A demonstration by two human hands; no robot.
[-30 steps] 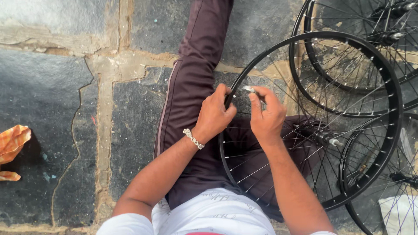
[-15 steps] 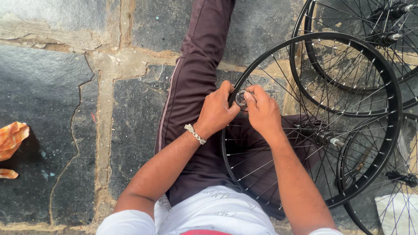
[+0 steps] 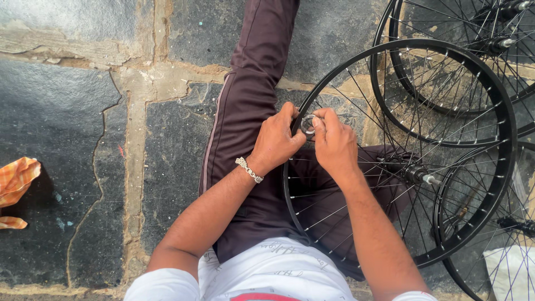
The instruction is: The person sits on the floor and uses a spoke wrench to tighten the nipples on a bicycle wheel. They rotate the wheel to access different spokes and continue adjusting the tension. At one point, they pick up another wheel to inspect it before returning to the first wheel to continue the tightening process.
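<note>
Head view: both hands' fingers (image 3: pixel 319 121) half-hide a small metal ring (image 3: pixel 307 123) at the wheel rim (image 3: pixel 504 111).

We see the left hand (image 3: pixel 276 142) and right hand (image 3: pixel 334 146) pinching a small metal ring (image 3: pixel 307 121) at the rim of a black spoked bicycle wheel (image 3: pixel 490 106) resting across the lap.

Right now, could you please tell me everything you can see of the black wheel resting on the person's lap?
The black wheel is a bare bicycle rim, with no tyre seen, laced with thin silvery spokes to a dark hub with a metal axle end. It lies nearly flat across the person's maroon trousers and the stone floor, overlapping other wheels. The left hand and right hand meet at its near-left rim, pinching a small metal ring.
</note>
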